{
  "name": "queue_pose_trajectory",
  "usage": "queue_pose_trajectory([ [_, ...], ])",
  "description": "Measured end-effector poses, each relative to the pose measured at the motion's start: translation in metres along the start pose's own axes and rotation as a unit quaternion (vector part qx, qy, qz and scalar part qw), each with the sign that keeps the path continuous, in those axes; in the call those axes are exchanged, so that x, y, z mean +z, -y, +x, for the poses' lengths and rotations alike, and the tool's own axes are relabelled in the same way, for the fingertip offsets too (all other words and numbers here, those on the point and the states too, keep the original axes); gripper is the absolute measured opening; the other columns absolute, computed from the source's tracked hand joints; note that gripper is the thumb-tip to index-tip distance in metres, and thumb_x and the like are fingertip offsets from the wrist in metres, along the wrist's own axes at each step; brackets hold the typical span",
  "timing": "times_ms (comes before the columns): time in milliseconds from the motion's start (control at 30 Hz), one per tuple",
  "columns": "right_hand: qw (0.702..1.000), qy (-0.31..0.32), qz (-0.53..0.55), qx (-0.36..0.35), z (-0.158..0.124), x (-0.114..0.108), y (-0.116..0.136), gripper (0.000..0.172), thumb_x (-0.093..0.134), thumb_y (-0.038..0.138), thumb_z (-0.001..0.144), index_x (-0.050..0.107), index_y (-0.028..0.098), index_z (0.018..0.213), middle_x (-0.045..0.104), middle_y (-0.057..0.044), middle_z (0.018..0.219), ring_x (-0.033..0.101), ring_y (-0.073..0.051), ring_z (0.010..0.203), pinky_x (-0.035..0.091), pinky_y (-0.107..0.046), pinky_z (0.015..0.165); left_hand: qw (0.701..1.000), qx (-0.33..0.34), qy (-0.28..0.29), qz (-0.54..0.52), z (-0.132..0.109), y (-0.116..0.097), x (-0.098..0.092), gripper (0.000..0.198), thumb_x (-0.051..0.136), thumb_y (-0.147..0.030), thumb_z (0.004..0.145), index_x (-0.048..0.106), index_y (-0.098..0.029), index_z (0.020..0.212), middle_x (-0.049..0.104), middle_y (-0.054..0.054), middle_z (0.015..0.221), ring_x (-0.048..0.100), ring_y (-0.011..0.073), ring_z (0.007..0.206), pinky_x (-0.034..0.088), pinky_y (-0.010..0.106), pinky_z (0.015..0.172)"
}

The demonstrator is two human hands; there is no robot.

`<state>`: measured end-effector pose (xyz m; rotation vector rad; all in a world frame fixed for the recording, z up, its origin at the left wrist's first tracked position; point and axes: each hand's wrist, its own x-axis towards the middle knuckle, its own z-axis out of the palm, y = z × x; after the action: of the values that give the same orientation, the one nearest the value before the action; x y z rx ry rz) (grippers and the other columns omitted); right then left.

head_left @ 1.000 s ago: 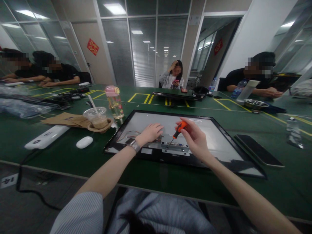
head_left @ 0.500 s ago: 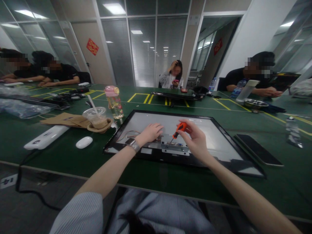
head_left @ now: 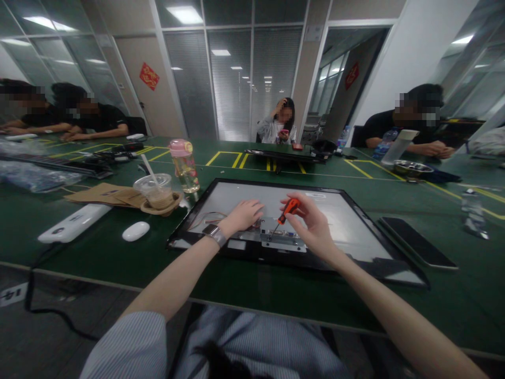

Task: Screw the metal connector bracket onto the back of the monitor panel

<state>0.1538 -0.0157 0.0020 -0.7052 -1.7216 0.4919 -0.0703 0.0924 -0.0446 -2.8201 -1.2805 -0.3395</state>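
Observation:
A display panel (head_left: 347,231) with a black frame and pale back lies flat on the table before me. Near its front edge sits a metal bracket (head_left: 284,243) with a circuit board. My right hand (head_left: 311,223) grips an orange-and-black screwdriver (head_left: 291,208), tilted, its shaft reaching down to the bracket's left part; the exact tip contact is too small to tell. My left hand (head_left: 245,215) rests with fingers outstretched at the bracket's back left corner, beside thin cables (head_left: 209,217). What lies under its palm is hidden.
Left of the panel are a plastic cup (head_left: 155,189) in a carton holder, a pink-lidded bottle (head_left: 184,166), a white earbud case (head_left: 136,231) and a white power strip (head_left: 74,222). A phone (head_left: 418,243) lies at the right. Several people sit across the green table (head_left: 252,287).
My right hand and the screwdriver handle have shifted slightly left and turned, with the fingers more extended around the handle. The left hand stays in place.

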Motion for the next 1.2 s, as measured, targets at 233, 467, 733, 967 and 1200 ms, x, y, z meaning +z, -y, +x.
queue_pose_trajectory([
  [233,0.999,-0.032,-0.039,-0.006,0.0024,-0.0002,0.0055,0.029,0.073,0.026,0.093,0.071,0.031,0.121,0.070,-0.005,0.106,0.071,-0.023,0.094,0.066,-0.046,0.089,1.000,-0.001,0.009,0.009,0.0009,-0.0015,0.0001,0.042,0.040,-0.030,0.113,0.054,-0.017,0.151,0.057,0.017,0.157,0.051,0.0283,0.150,0.043,0.047,0.123],
  [467,1.000,-0.003,-0.001,0.012,-0.0011,0.0027,-0.0003,0.045,0.059,0.024,0.102,0.055,0.030,0.147,0.071,-0.010,0.121,0.076,-0.024,0.103,0.065,-0.047,0.097,1.000,-0.005,0.012,-0.004,-0.0017,-0.0041,-0.0072,0.043,0.039,-0.032,0.113,0.055,-0.018,0.149,0.059,0.016,0.155,0.052,0.0286,0.148,0.042,0.046,0.122],
  [733,1.000,-0.019,-0.010,0.020,0.0006,-0.0008,-0.0042,0.042,0.069,0.026,0.097,0.062,0.028,0.139,0.073,-0.007,0.111,0.076,-0.023,0.094,0.065,-0.045,0.092,1.000,-0.003,0.018,0.000,0.0014,0.0005,-0.0005,0.043,0.039,-0.032,0.113,0.053,-0.016,0.151,0.057,0.017,0.157,0.050,0.0297,0.149,0.043,0.048,0.121],
  [967,0.999,-0.025,-0.046,-0.004,-0.0011,-0.0031,-0.0031,0.032,0.069,0.030,0.098,0.069,0.027,0.130,0.075,-0.007,0.108,0.074,-0.022,0.089,0.066,-0.043,0.087,1.000,0.014,0.009,0.019,0.0009,0.0018,0.0008,0.041,0.039,-0.030,0.113,0.056,-0.018,0.149,0.058,0.015,0.156,0.050,0.0270,0.150,0.042,0.044,0.121],
  [1200,1.000,0.009,0.019,-0.015,-0.0052,-0.0031,-0.0014,0.045,0.049,0.025,0.107,0.056,0.033,0.150,0.072,-0.010,0.137,0.075,-0.028,0.118,0.063,-0.052,0.101,1.000,0.005,0.010,0.002,0.0013,0.0017,0.0009,0.042,0.040,-0.031,0.113,0.055,-0.016,0.149,0.056,0.016,0.158,0.051,0.0293,0.149,0.043,0.048,0.121],
])
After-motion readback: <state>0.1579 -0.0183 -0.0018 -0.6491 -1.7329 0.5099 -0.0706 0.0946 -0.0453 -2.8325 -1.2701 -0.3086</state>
